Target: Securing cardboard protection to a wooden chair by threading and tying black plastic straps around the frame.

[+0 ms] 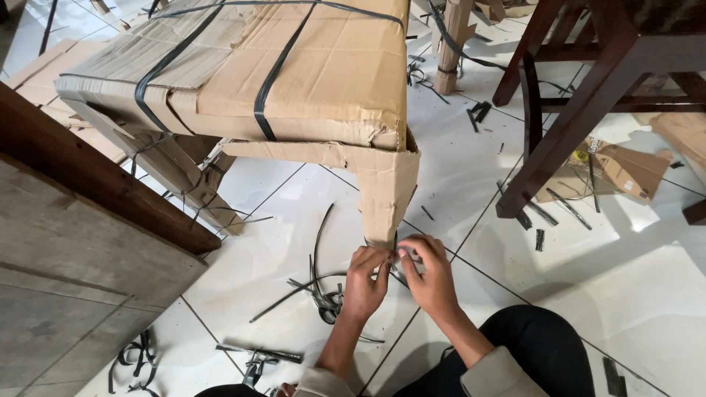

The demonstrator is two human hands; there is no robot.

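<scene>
In the head view, a person sits low on a white tiled floor, knees in dark trousers at the bottom edge. Both hands meet at the foot of a cardboard-wrapped furniture leg, which hangs from a larger cardboard-wrapped piece bound with black plastic straps.

The left hand has its fingers curled in, the fingertips pressed against the lower edge of the cardboard on the leg. The right hand lies just beside it, fingers bent and pinching something small at the same spot; what exactly sits between those fingers is hidden by the hands themselves. The two hands nearly touch each other.

On the tiles to the left of the hands lies a tangle of cut black strapping, and more loose strap pieces lie nearer the bottom edge. A grey wooden panel with a dark brown edge fills the left side. At upper right stands a dark wooden chair frame, with torn cardboard scraps lying behind its leg.
</scene>
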